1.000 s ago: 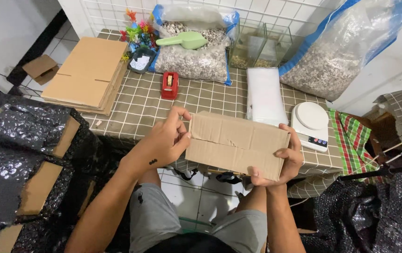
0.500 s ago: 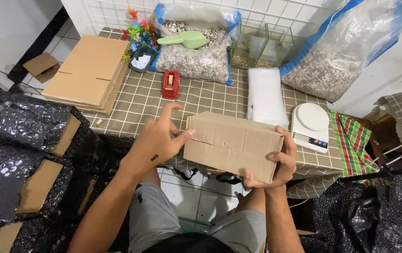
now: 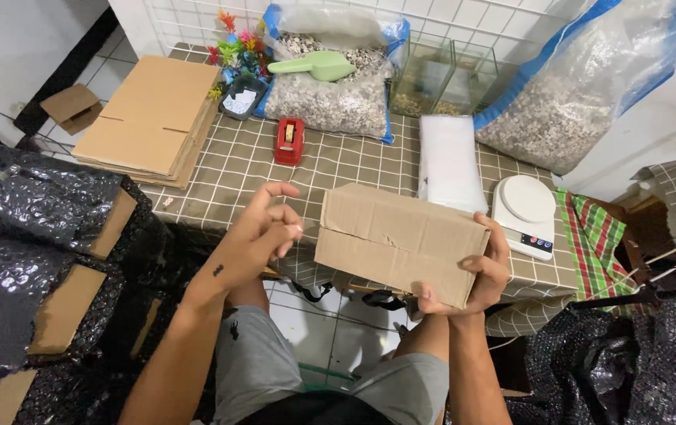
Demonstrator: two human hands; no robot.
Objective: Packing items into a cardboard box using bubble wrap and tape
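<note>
While the right hand [image 3: 475, 275] grips the right end of the closed cardboard box [image 3: 401, 242], thumb on the top edge and fingers wrapped under the bottom corner, the left hand [image 3: 263, 228] is off it, hanging just beside the box's left end with fingers loosely curled and holding nothing. The box sits tilted in the air in front of the person's body, above their lap and over the near edge of the checked tablecloth table [image 3: 235, 161], with its long side facing the camera and a seam line across that face. So the box extends left from the right-hand grip, its free left end nearest the left fingertips; a small gap shows between them, no contact. On the table behind the box: red tape dispenser [image 3: 289, 141], white foam sheet stack [image 3: 448, 161], white digital kitchen scale [image 3: 525, 205] just beside the right hand. Farther back, an open bag of gravel [image 3: 330, 98] with a green scoop [image 3: 314, 66] on top, a second large clear bag of gravel [image 3: 582, 94] leaning at right, small glass tanks [image 3: 440, 75] between them. Stack of flattened cardboard boxes [image 3: 153, 118] on the table's left end. Colourful plastic plants [image 3: 231, 51] by a small dark tray [image 3: 242, 98]. Black bubble wrap [image 3: 15, 236] piled at left.
</note>
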